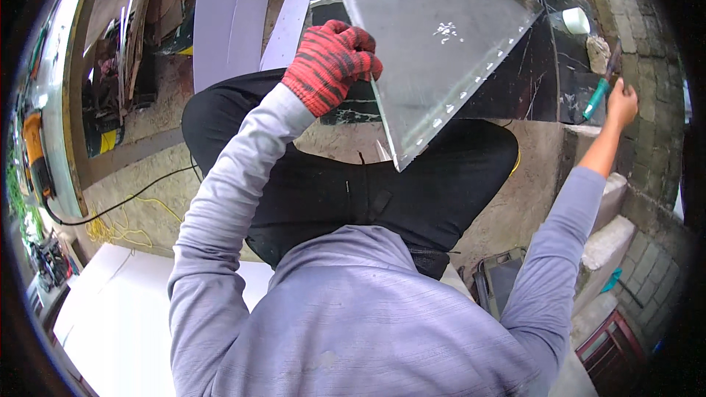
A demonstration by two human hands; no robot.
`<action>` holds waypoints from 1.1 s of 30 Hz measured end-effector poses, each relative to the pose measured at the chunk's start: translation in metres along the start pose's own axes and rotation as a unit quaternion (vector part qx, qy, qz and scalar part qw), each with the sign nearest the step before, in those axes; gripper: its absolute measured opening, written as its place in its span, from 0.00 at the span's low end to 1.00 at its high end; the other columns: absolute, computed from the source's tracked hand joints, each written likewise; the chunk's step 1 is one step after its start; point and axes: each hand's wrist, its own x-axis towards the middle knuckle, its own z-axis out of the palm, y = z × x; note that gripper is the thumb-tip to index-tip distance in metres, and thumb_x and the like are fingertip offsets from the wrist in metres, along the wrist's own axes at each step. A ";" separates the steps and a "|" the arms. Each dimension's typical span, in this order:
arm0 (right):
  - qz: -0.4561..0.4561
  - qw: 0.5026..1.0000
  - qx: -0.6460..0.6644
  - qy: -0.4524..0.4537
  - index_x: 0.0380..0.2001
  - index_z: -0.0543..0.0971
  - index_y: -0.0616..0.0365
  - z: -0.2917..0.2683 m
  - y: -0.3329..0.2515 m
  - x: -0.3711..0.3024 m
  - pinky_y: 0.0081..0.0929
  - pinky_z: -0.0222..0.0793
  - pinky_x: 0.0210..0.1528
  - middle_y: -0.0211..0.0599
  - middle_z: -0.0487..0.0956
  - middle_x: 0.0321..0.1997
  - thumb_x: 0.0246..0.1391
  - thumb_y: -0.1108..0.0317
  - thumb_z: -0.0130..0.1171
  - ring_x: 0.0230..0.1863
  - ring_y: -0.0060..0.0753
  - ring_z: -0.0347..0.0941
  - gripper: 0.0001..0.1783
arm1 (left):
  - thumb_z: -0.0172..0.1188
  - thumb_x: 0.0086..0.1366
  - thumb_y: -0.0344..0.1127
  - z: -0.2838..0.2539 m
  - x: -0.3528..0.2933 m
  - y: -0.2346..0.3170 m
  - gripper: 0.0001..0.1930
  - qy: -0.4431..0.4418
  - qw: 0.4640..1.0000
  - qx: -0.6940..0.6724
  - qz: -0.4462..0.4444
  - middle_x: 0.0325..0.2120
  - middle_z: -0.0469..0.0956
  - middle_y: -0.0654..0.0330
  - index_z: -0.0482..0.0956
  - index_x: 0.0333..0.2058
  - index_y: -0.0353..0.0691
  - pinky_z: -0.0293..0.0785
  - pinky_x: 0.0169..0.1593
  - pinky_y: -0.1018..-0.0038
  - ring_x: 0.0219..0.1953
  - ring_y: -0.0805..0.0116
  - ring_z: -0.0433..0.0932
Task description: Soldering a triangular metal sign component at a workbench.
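In a red and black knit glove, my left hand (332,66) is closed on the left edge of a triangular sheet (441,37) that looks like clear or grey glass. The sheet is tilted, one corner pointing down towards my lap, with white blobs along its right edge and a white patch near its middle. Far to the right, my bare right hand (622,105) has its fingers curled at a tool with a green handle (596,99) and a dark narrow shaft. Its kind is too small to make out.
Black marbled slabs (540,73) lie beneath the sheet. A white roll or cup (576,20) and a rough stone chunk (598,53) are near my right hand. At the left are pale panels (232,22), an orange power tool (33,140) with a black cord, and yellow string (121,229).
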 end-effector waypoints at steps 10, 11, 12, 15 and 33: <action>0.138 0.933 0.152 -0.296 0.60 0.76 0.76 0.019 0.018 -0.049 0.39 0.69 0.63 0.59 0.80 0.58 0.52 0.37 0.72 0.61 0.46 0.77 0.51 | 0.72 0.45 0.32 0.000 0.001 0.001 0.10 0.006 0.998 0.035 -0.048 0.39 0.83 0.65 0.87 0.29 0.54 0.79 0.46 0.65 0.45 0.56 0.78; 0.150 0.918 0.175 -0.321 0.58 0.78 0.74 0.017 0.017 -0.049 0.38 0.70 0.60 0.55 0.82 0.56 0.52 0.37 0.72 0.58 0.43 0.78 0.48 | 0.71 0.45 0.31 0.001 0.000 -0.005 0.11 0.017 0.995 0.080 0.048 0.38 0.83 0.65 0.87 0.30 0.54 0.79 0.46 0.63 0.45 0.56 0.79; 0.163 0.903 0.198 -0.345 0.56 0.81 0.72 0.015 0.019 -0.048 0.37 0.71 0.58 0.50 0.84 0.53 0.53 0.38 0.72 0.54 0.40 0.79 0.45 | 0.71 0.45 0.31 0.002 0.000 -0.007 0.11 0.013 0.995 0.078 0.055 0.38 0.83 0.65 0.87 0.30 0.54 0.79 0.46 0.63 0.45 0.56 0.79; 0.187 0.888 0.240 -0.346 0.44 0.87 0.64 0.024 0.030 -0.048 0.30 0.71 0.45 0.36 0.86 0.42 0.56 0.44 0.72 0.40 0.26 0.78 0.30 | 0.70 0.45 0.30 -0.001 0.006 -0.003 0.12 0.057 0.948 0.178 0.256 0.36 0.83 0.64 0.86 0.31 0.55 0.77 0.42 0.62 0.39 0.53 0.79; 0.142 0.880 0.409 -0.198 0.45 0.81 0.60 -0.152 -0.028 -0.111 0.17 0.62 0.28 0.23 0.77 0.30 0.67 0.56 0.61 0.26 0.12 0.68 0.17 | 0.71 0.40 0.25 -0.008 0.007 0.003 0.17 0.044 0.941 0.174 0.287 0.34 0.83 0.61 0.87 0.33 0.49 0.78 0.39 0.66 0.38 0.57 0.81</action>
